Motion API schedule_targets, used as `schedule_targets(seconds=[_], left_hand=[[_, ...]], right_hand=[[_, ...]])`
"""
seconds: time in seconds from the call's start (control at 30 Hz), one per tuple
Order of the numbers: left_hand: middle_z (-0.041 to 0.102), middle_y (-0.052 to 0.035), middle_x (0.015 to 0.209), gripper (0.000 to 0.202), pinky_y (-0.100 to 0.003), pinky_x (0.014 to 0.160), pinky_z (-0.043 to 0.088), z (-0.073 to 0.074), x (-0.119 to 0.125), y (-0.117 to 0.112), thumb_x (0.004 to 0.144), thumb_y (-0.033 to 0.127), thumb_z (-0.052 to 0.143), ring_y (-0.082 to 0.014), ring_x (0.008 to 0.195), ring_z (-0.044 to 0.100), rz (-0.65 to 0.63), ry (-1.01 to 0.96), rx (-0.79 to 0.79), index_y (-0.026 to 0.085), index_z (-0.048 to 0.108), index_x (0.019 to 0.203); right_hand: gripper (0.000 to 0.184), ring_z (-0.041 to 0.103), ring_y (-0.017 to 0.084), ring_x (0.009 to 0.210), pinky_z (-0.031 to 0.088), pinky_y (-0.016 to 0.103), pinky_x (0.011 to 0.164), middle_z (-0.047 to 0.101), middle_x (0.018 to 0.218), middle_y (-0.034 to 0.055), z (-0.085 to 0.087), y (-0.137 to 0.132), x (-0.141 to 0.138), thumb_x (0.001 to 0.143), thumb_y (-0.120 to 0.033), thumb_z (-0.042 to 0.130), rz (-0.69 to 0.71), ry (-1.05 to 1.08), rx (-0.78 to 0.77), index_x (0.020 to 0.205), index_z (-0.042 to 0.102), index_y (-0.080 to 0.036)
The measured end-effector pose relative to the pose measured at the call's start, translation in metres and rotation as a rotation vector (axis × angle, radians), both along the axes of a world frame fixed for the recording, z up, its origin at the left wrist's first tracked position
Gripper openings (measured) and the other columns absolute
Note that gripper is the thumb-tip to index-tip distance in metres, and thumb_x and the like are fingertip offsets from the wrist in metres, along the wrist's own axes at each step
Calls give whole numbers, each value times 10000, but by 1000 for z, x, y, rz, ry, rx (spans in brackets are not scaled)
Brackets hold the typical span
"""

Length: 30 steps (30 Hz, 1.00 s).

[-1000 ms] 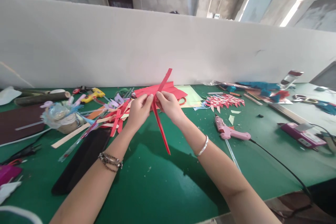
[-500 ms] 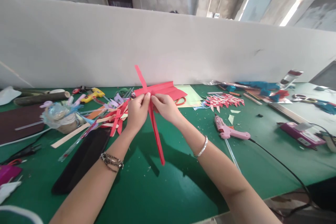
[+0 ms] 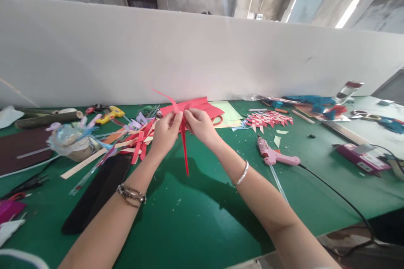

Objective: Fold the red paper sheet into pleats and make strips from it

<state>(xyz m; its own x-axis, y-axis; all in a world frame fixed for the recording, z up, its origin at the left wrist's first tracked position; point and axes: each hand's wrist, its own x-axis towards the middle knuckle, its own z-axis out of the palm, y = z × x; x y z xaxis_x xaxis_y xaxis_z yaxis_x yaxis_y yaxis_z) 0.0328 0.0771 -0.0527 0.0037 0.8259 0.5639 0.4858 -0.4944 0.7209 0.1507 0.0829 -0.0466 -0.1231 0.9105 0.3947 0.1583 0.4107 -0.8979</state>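
Observation:
My left hand [image 3: 166, 132] and my right hand [image 3: 199, 126] meet above the green table [image 3: 195, 218], both pinching a long red paper strip [image 3: 184, 151]. The strip's lower end hangs down toward me, edge-on, and its upper end curls up and to the left above my left fingers. Just behind the hands lies a stack of red paper [image 3: 202, 107]. A heap of red and cream paper strips [image 3: 140, 138] lies to the left of my left hand.
A pink glue gun [image 3: 274, 157] with a black cord lies right of my right forearm. A woven red-and-white piece [image 3: 269, 119] is behind it. A yellow glue gun [image 3: 110, 114], a cup of oddments [image 3: 71, 143] and a black strip [image 3: 97, 191] are at the left. A white partition [image 3: 202, 50] backs the table.
The strip has turned in my fingers: its upper end swung from the right to the left and now curls over, and the lower end has drawn up shorter.

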Motion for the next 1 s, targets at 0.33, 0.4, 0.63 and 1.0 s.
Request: schedule_targets(seconds=[0.33, 0.4, 0.63, 1.0], left_hand=[[327, 49, 458, 342, -252, 455, 231, -4, 1, 3, 854, 358, 408, -106, 443, 323, 19, -17, 39, 205, 360, 551], [317, 50, 457, 345, -250, 448, 237, -4, 1, 3, 851, 362, 417, -105, 440, 326, 13, -43, 31, 206, 357, 549], [307, 60, 487, 358, -215, 413, 294, 1, 0, 2, 864, 414, 380, -85, 421, 341, 2, -170, -1, 214, 311, 575], [330, 47, 486, 342, -250, 472, 231, 0, -1, 2, 856, 326, 425, -100, 475, 328, -18, -5, 66, 195, 343, 552]], right_hand=[[315, 342, 73, 481, 245, 209, 458, 351, 483, -58, 1, -3, -1, 818, -324, 434, -13, -60, 11, 559, 304, -202], [308, 331, 69, 471, 237, 209, 456, 333, 470, -64, 2, -4, -1, 812, -285, 431, 3, -64, 11, 552, 287, -202], [286, 311, 46, 419, 235, 192, 420, 335, 442, -81, 3, -5, -4, 796, -203, 435, 89, 77, -122, 546, 297, -199], [349, 316, 46, 420, 253, 185, 414, 326, 453, -79, 6, -6, -3, 835, -356, 463, 81, 180, -119, 553, 338, -192]])
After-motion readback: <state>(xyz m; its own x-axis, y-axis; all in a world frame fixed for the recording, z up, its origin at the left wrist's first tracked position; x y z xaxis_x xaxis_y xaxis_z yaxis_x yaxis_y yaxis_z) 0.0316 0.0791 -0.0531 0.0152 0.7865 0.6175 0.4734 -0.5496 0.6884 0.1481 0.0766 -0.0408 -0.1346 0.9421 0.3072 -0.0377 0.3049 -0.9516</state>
